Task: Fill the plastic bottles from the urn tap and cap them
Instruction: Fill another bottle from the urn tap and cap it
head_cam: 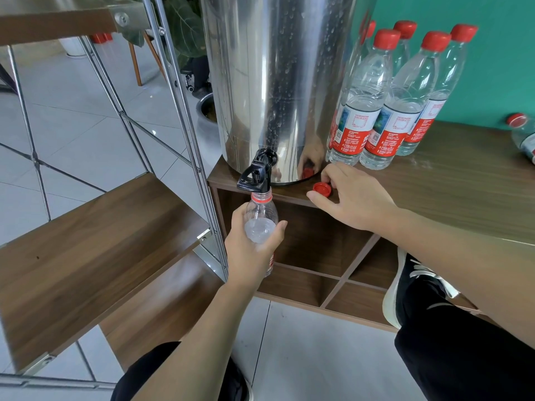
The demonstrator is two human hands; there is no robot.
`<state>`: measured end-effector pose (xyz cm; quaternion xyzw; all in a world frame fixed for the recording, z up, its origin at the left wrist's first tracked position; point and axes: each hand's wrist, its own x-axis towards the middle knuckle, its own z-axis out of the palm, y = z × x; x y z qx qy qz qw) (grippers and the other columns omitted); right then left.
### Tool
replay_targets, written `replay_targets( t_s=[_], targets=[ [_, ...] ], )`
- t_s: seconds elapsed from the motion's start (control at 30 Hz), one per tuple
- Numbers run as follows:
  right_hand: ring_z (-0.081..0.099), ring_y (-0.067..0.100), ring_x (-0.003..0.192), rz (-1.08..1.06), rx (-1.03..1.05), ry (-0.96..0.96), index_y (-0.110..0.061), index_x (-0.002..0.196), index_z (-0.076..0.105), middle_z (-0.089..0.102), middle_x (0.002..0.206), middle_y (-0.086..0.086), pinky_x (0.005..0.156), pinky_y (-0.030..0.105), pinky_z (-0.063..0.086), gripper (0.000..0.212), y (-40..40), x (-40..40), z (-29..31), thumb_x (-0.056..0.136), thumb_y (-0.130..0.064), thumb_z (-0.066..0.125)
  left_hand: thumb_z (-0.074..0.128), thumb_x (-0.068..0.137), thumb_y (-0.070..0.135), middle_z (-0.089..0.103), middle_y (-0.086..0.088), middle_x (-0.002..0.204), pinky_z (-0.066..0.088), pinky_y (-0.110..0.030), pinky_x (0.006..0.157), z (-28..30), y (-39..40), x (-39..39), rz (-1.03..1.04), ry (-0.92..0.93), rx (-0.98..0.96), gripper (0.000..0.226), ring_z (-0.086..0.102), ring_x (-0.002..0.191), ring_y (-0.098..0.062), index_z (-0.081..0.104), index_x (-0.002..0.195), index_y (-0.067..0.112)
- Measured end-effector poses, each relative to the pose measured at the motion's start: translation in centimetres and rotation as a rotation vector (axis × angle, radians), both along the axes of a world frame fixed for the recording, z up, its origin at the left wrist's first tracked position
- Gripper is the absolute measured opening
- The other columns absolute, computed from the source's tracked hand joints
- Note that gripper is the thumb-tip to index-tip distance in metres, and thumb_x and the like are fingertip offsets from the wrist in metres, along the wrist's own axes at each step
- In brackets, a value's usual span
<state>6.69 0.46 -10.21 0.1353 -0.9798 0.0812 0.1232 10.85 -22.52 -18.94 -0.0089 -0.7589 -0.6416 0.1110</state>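
The left hand (249, 247) has its fingers wrapped round an open plastic bottle (260, 221), holding it upright with the mouth right under the black tap (256, 175) at the bottom of the steel urn (275, 82). The bottle looks full up to around the shoulder, though it's hard to tell whether anything is running from the tap.

The right hand (353, 198) is over on the bench (448, 183), just beside the foot of the urn, with thumb and fingers closing on a loose red cap (322, 189) that sits open side up on the wood — the fingers are curled at its edges, and the cap looks like it's resting on the bench rather than lifted, can't say for sure.

Behind the hand, to the right of the urn, a bunch of capped bottles (376, 96) stand upright in a tight group against the green wall (492, 68), all with red caps and red labels. One more bottle (524, 134) lies on its side at the far right edge of the bench, well apart from the rest.

Under the bench top there are open wooden cubbies (333, 256). A metal-framed shelf (101, 241) with wooden boards stands to the left, and a black shoe (411, 290) rests near the cubbies at lower right.
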Motion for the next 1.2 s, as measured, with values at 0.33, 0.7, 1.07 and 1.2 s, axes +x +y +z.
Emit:
replay_targets(
  t_s=[0.33, 0.7, 1.07, 1.2],
  targets=[
    [0.055, 0.012, 0.083, -0.001, 0.002, 0.002, -0.024, 0.105, 0.053, 0.055, 0.096, -0.007, 0.069, 0.026, 0.043, 0.046, -0.01, -0.02, 0.08, 0.093, -0.068, 0.045, 0.085, 0.08, 0.044, 0.064, 0.014, 0.125, 0.046, -0.005, 0.09, 0.08, -0.01, 0.08, 0.001, 0.024, 0.005, 0.07, 0.06, 0.116, -0.002, 0.051, 0.139, 0.027],
    [0.055, 0.012, 0.082, 0.009, -0.008, 0.007, -0.023, 0.105, 0.053, 0.055, 0.095, -0.007, 0.068, 0.027, 0.043, 0.044, 0.01, 0.08, 0.17, 0.094, -0.066, 0.046, 0.086, 0.082, 0.041, 0.063, 0.015, 0.127, 0.043, -0.002, 0.091, 0.12, 0.04, 0.05, -0.001, 0.022, -0.001, 0.069, 0.059, 0.117, 0.0, 0.05, 0.14, 0.027],
    [0.054, 0.012, 0.081, 0.011, -0.003, 0.016, -0.024, 0.105, 0.053, 0.055, 0.094, -0.007, 0.067, 0.025, 0.041, 0.044, 0.02, 0.05, 0.04, 0.094, -0.066, 0.047, 0.085, 0.082, 0.04, 0.063, 0.014, 0.128, 0.042, 0.0, 0.09, 0.09, 0.01, 0.02, -0.002, 0.012, -0.003, 0.07, 0.058, 0.118, 0.002, 0.049, 0.141, 0.026],
    [0.054, 0.012, 0.081, 0.01, -0.004, 0.014, -0.025, 0.103, 0.052, 0.054, 0.093, -0.008, 0.067, 0.025, 0.04, 0.043, 0.1, 0.07, 0.0, 0.094, -0.066, 0.047, 0.086, 0.082, 0.039, 0.063, 0.014, 0.126, 0.043, -0.002, 0.089, 0.08, -0.03, 0.12, 0.002, 0.016, 0.005, 0.069, 0.059, 0.116, 0.001, 0.05, 0.14, 0.026]
  ],
)
